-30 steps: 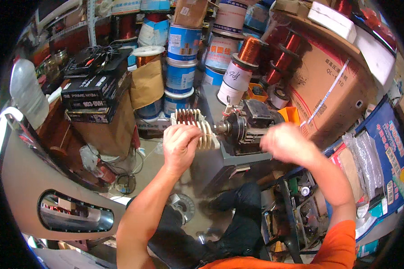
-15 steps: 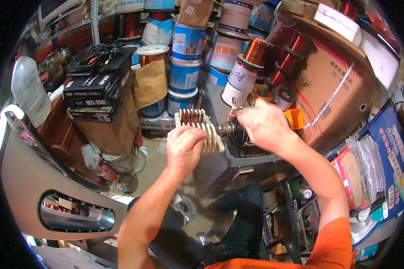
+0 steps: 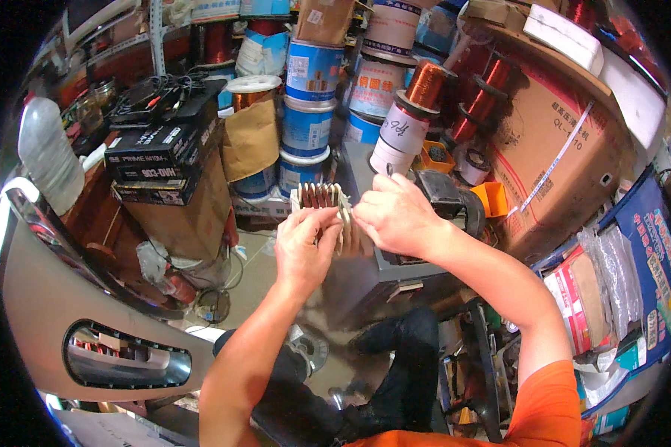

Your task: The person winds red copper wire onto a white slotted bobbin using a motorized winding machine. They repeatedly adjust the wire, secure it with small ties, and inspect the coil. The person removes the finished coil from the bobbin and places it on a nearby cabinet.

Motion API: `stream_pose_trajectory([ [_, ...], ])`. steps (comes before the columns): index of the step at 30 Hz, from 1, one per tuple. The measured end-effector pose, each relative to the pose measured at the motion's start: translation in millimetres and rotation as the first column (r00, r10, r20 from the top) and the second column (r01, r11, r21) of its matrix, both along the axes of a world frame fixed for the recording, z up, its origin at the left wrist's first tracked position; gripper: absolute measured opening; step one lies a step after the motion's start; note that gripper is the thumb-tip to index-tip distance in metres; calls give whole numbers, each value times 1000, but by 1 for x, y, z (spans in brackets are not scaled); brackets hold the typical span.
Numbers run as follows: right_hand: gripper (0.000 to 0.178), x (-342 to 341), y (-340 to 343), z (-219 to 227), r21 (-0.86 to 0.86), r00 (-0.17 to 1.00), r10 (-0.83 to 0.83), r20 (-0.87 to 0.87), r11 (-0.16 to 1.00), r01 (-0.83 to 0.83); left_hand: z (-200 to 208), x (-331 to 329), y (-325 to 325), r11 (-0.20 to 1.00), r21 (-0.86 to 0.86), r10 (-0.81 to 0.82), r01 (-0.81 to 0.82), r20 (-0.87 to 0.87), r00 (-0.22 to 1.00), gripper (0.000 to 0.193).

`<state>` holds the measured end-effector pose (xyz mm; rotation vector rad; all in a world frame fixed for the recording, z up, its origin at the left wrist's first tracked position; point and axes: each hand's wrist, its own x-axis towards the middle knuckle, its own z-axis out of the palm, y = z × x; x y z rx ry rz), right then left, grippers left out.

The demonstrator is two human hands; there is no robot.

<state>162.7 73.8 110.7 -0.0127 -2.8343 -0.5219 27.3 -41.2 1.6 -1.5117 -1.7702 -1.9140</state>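
Observation:
A pale, multi-flanged coil former (image 3: 320,195), wound with dark reddish-brown wire in its slots, sits in front of me. My left hand (image 3: 303,242) is at its near left side, thumb and fingers closed on its flanges. My right hand (image 3: 395,217) is closed against the former's right end, and what its fingers grip is hidden. A small dark metal loop (image 3: 389,170) sticks up just above the right knuckles. Behind that hand stands a dark winding machine (image 3: 443,192) on a grey cabinet (image 3: 365,277); the hand covers its spindle.
Spools of copper wire (image 3: 427,83) and a white-wrapped spool (image 3: 401,132) stand behind the machine, near an orange bin (image 3: 490,200). Stacked blue drums (image 3: 308,127) rise at the back. A large cardboard box (image 3: 555,141) is at right, black boxes (image 3: 153,145) at left.
My right hand has moved left and slightly down, from the machine's spindle area to the former's right end, covering the spindle. My left hand stays at the former, its fingers slightly shifted.

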Motion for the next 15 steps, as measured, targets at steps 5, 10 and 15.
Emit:
stream_pose_trajectory([
  [5, 20, -3, 23, -19, -989, 992, 8, 128, -75, 128, -2, -8, 3, 995, -95, -35, 28, -74, 997, 44],
  [10, 23, -21, 22, -47, -920, 976, -110, -190, -327, -216, 19, -16, 2, 964, -238, -125, 118, -15, 992, 60],
  [15, 24, -34, 29, -43, -626, 889, 82, -451, 681, -380, 30, -15, 6, 924, -342, -127, 172, 150, 981, 67],
])
